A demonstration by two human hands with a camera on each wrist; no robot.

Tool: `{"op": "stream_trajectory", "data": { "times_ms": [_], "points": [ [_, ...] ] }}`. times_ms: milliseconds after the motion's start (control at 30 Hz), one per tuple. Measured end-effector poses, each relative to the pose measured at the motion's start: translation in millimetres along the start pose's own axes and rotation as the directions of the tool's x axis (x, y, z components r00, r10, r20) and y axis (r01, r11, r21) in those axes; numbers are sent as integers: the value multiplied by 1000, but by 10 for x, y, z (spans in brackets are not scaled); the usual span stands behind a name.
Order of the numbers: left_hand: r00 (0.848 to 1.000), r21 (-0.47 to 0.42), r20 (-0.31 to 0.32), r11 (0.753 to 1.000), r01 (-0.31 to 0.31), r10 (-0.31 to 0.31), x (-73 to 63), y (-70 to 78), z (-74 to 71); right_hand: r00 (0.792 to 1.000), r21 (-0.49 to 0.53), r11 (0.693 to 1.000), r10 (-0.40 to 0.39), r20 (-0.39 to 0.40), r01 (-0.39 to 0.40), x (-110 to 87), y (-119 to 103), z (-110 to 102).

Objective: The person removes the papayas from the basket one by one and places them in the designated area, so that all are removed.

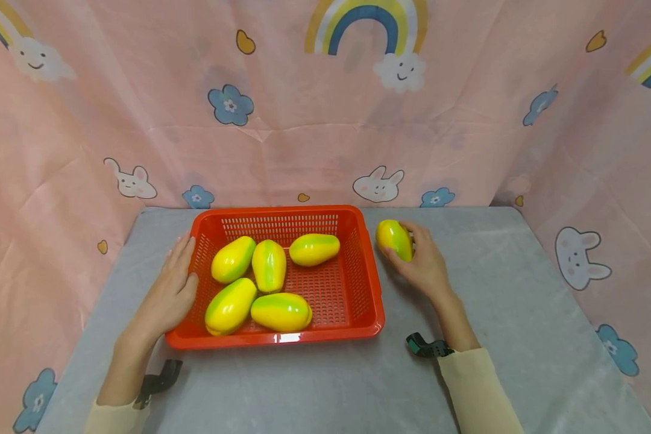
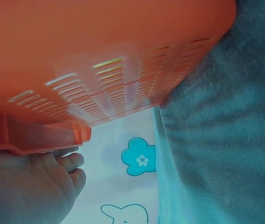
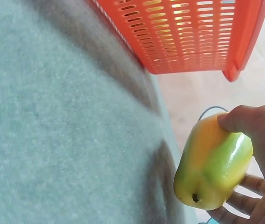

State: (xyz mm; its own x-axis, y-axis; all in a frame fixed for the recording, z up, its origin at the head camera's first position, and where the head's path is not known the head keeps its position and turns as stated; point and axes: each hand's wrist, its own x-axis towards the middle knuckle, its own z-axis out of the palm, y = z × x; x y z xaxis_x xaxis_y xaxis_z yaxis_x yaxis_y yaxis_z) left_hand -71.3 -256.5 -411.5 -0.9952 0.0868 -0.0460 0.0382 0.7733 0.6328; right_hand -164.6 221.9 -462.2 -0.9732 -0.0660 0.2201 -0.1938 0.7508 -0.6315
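Before pink curtain (image 1: 293, 160), basket (image 1: 339, 334) on cloth (image 1: 293, 392).

Txt: none legible | labels/brands: none | nos.: none | signs: none, all 3 views

We see a glossy yellow fruit (image 1: 392, 236) banded with green, a small dark spot at one end, gripped by the right hand (image 1: 424, 262) just right of the red basket (image 1: 331, 333) and apart from it. The rectangular, slotted basket stands upright on the desk (image 1: 282, 392), and in it we count five similar fruits (image 1: 269, 265) lying on their sides: three in the far half, two nearer, mostly toward the left.
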Motion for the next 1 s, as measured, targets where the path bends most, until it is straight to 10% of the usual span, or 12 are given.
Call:
{"op": "stream_trajectory", "data": {
  "times_ms": [1000],
  "points": [
    [1000,13,7,1000,6,-6,6,-14,-13,997,-63,996,66,49,-63,-26,-33,96]
  ]
}}
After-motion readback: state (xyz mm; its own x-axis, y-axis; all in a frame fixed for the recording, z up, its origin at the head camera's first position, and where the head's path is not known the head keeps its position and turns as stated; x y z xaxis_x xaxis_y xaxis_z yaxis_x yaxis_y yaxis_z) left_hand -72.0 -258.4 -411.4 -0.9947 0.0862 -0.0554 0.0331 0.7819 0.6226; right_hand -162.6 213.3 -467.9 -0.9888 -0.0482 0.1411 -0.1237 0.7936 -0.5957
